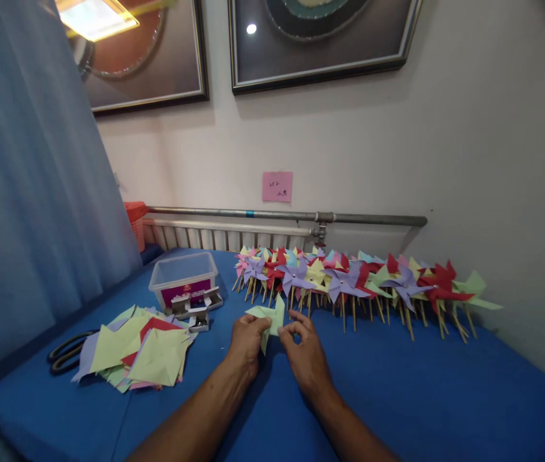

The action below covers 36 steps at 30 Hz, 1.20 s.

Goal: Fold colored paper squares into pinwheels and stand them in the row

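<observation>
Green paper (pixel 268 316), partly folded with one tip pointing up and away, sits pinched between the left hand (pixel 248 343) and right hand (pixel 304 353), both closed on its edges above the blue table (pixel 397 385). Finished pinwheels (pixel 359 282) line the far wall just beyond; cut paper squares (pixel 142 350), scissors (pixel 63 356) and a plastic box (pixel 183 276) lie left, bare cloth to the right.

1. A pale wall (pixel 469 141) rose behind the blue table (pixel 421 391).
2. Two dark-framed pictures (pixel 320 38) hung high, one reflecting a ceiling light (pixel 97 18).
3. A metal pipe (pixel 282 215) ran above a white radiator (pixel 224 236).
4. A pink note (pixel 277 187) was stuck to the wall.
5. A blue curtain (pixel 27 179) hung at the left.
</observation>
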Tool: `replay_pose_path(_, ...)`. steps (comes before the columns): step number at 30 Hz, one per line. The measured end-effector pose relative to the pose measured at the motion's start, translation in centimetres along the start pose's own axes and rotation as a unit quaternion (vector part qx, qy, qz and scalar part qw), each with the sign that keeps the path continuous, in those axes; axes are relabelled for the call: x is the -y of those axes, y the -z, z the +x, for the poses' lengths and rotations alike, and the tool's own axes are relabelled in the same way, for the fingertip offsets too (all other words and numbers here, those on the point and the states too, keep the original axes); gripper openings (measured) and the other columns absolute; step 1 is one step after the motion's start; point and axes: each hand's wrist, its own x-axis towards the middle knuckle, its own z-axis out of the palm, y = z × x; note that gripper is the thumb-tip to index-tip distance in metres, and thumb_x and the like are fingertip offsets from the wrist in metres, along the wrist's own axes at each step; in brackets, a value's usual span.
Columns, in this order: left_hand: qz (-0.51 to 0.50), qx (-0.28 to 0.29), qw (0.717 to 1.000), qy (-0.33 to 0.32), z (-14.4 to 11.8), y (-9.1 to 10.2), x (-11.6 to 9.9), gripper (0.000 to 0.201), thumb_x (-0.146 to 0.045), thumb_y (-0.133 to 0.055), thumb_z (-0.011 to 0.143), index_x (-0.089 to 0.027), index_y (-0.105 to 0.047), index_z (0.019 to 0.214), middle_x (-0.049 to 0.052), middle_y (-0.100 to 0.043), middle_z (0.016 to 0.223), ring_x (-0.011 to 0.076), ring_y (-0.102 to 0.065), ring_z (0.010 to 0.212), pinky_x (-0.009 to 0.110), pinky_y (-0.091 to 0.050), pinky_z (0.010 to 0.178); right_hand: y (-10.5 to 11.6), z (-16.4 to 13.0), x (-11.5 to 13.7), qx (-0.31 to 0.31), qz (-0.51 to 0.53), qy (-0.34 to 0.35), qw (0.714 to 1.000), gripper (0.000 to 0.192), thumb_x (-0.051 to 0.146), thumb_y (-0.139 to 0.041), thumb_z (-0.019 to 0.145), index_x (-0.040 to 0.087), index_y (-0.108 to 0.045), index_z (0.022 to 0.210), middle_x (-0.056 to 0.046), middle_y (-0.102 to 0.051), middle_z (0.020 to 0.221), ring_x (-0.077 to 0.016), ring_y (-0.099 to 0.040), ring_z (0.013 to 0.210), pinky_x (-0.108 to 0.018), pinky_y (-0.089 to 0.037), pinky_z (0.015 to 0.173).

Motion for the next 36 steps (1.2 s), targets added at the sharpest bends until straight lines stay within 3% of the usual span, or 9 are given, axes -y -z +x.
replay_pose_path(6, 0.008, 0.009, 1.000, -0.003, 0.1, 0.1, 0.1, 0.024, -0.021, -0.084, 0.053, -0.014, -0.063, 0.063, 0.000, -0.063, 0.055, 0.0110, -0.054, 0.048, 0.022, -0.040, 0.049, -0.1, 0.3, -0.6, -0.007, 0.023, -0.031, 0.999, 0.022, 0.039, -0.068, 0.075, 0.025, -0.066, 0.057, -0.011, -0.069, 0.125, -0.0298, -0.062, 0.119, -0.044, -0.041, 0.107)
replay_pose_path(16, 0.021, -0.010, 1.000, -0.008, -0.5, -0.2, -0.4, 0.026, -0.021, -0.084, 0.051, -0.015, -0.060, 0.060, -0.002, -0.061, 0.051, 0.0094, -0.050, 0.045, 0.021, -0.036, 0.047, 0.5, 0.0, 0.7, 0.000, -0.025, 0.021, 0.999, 0.020, 0.033, -0.067, 0.076, 0.026, -0.065, 0.058, -0.010, -0.066, 0.132, -0.0312, -0.056, 0.126, -0.048, -0.038, 0.111)
replay_pose_path(23, 0.038, 0.011, 0.999, -0.015, -0.3, 0.0, -0.4, 0.027, -0.023, -0.085, 0.049, -0.014, -0.062, 0.059, -0.002, -0.060, 0.051, 0.0090, -0.049, 0.044, 0.022, -0.036, 0.047, 1.1, 0.6, 0.3, 0.035, -0.017, 0.034, 0.999, 0.018, 0.033, -0.072, 0.072, 0.026, -0.066, 0.057, -0.010, -0.070, 0.125, -0.0327, -0.058, 0.124, -0.050, -0.039, 0.110)
replay_pose_path(28, 0.046, 0.019, 0.999, -0.008, -0.3, 0.0, -0.5, 0.024, -0.025, -0.083, 0.052, -0.014, -0.064, 0.062, 0.001, -0.062, 0.052, 0.0103, -0.051, 0.044, 0.023, -0.037, 0.047, 1.3, 1.0, 0.4, 0.039, 0.073, -0.034, 0.996, 0.017, 0.040, -0.075, 0.070, 0.024, -0.069, 0.072, -0.012, -0.074, 0.116, -0.0332, -0.066, 0.113, -0.049, -0.047, 0.102)
replay_pose_path(32, 0.062, 0.054, 0.997, 0.002, -0.5, 0.0, -0.7, 0.022, -0.021, -0.083, 0.052, -0.014, -0.065, 0.062, 0.002, -0.064, 0.053, 0.0109, -0.052, 0.045, 0.023, -0.037, 0.048, 1.1, 1.1, 0.8, 0.103, 0.208, -0.088, 0.969, 0.037, 0.041, -0.079, 0.067, 0.022, -0.069, 0.097, -0.009, -0.079, 0.099, -0.0298, -0.073, 0.097, -0.042, -0.055, 0.086)
replay_pose_path(36, 0.079, 0.086, 0.993, 0.017, -0.7, 0.1, -0.9, 0.022, -0.020, -0.085, 0.051, -0.013, -0.065, 0.060, 0.002, -0.064, 0.054, 0.0107, -0.053, 0.046, 0.023, -0.038, 0.049, 0.9, 1.0, 0.9, 0.100, 0.240, -0.094, 0.961, 0.046, 0.040, -0.083, 0.062, 0.020, -0.067, 0.100, -0.006, -0.079, 0.089, -0.0258, -0.074, 0.083, -0.035, -0.056, 0.073)
